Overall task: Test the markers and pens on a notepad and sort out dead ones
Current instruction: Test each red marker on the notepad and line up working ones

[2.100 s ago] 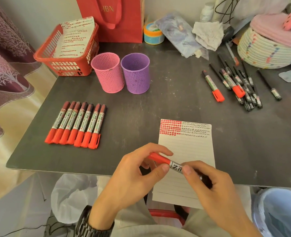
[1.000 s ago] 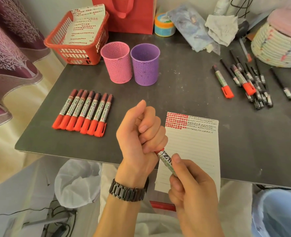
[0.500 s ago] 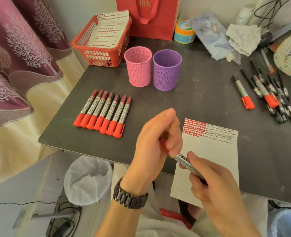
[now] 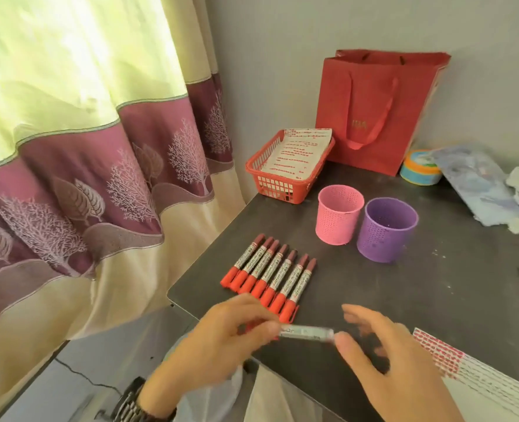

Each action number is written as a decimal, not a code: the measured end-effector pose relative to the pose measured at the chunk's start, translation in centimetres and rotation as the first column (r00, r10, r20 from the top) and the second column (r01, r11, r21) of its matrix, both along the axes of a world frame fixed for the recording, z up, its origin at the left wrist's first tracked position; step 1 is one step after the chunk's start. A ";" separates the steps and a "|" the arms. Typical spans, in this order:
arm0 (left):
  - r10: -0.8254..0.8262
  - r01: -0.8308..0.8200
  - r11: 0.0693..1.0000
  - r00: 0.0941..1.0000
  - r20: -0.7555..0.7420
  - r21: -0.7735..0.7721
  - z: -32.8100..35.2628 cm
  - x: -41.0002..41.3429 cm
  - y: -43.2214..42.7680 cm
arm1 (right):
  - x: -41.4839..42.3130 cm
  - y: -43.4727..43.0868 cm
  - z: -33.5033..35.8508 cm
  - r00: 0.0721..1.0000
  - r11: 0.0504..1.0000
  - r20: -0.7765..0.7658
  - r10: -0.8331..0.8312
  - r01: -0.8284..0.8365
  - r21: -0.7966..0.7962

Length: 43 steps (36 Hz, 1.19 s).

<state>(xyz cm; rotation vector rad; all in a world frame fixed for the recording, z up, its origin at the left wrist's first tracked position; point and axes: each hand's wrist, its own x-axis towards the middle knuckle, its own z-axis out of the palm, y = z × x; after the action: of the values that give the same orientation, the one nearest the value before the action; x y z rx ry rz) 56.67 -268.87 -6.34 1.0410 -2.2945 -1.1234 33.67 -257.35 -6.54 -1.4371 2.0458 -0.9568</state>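
Pinching a cylindrical marker (image 4: 306,333) round its red cap end, the left hand (image 4: 218,342) holds it level over the near edge of the matte dark table (image 4: 419,287). The blurred right hand (image 4: 395,360) has its fingers spread, thumb tip at the barrel's other end. The lined notepad (image 4: 483,391), dotted with red test marks, lies at right. Beyond, seven red-capped markers (image 4: 267,274) lie side by side in a row. Farther back stand a perforated pink cup (image 4: 338,219) and a purple cup (image 4: 387,231), then a red lattice basket (image 4: 279,185).

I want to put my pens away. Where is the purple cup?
In the head view, the purple cup stands right of centre on the table, just right of the pink cup.
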 end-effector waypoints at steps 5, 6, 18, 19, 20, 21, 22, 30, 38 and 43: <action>0.552 -0.569 0.822 0.801 -0.232 -0.007 -1.8 3.1 -4.4 | 0.1 -2.0 -2.4 0.959 0.981 -0.259 0.114 -0.067 0.184; 0.612 -0.635 0.771 0.758 -0.225 -0.042 -2.2 3.4 -5.4 | 0.0 -2.5 -3.0 0.941 0.971 -0.303 0.149 -0.081 0.225; 0.756 -0.704 0.648 0.639 0.138 -0.291 -5.2 1.7 -9.0 | 0.6 -2.9 -3.4 0.792 0.885 -0.509 0.337 -0.082 0.458; 0.764 -0.709 0.639 0.630 0.140 -0.299 -5.2 1.5 -8.9 | 0.5 -2.8 -3.4 0.806 0.872 -0.482 0.343 -0.081 0.484; 0.769 -0.711 0.633 0.622 0.146 -0.306 -5.3 1.4 -8.9 | 0.4 -2.6 -3.4 0.809 0.875 -0.481 0.337 -0.080 0.478; 0.773 -0.712 0.629 0.616 0.153 -0.312 -5.3 1.2 -8.9 | 0.5 -2.6 -3.4 0.799 0.889 -0.502 0.331 -0.085 0.451; 0.776 -0.713 0.625 0.610 0.159 -0.318 -5.3 1.0 -8.9 | 0.5 -2.6 -3.4 0.793 0.892 -0.512 0.328 -0.081 0.445; 0.791 -0.723 0.607 0.591 0.160 -0.330 -5.0 0.5 -9.2 | -0.1 -3.3 -6.4 0.815 0.891 -0.475 0.333 -0.106 0.441; 0.765 -0.693 0.642 0.610 0.209 -0.328 -4.7 0.6 -8.8 | 0.2 -2.8 -5.5 0.832 0.904 -0.456 0.316 -0.118 0.412; 0.745 -0.664 0.665 0.623 0.239 -0.343 -4.2 0.6 -8.4 | 0.2 -2.7 -5.9 0.853 0.914 -0.431 0.294 -0.120 0.387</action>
<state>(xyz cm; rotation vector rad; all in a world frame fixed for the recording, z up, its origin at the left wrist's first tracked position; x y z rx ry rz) 57.27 -277.24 -10.58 1.9495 -1.8344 -0.3420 33.84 -260.05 -12.41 -1.7728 2.1812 -0.1249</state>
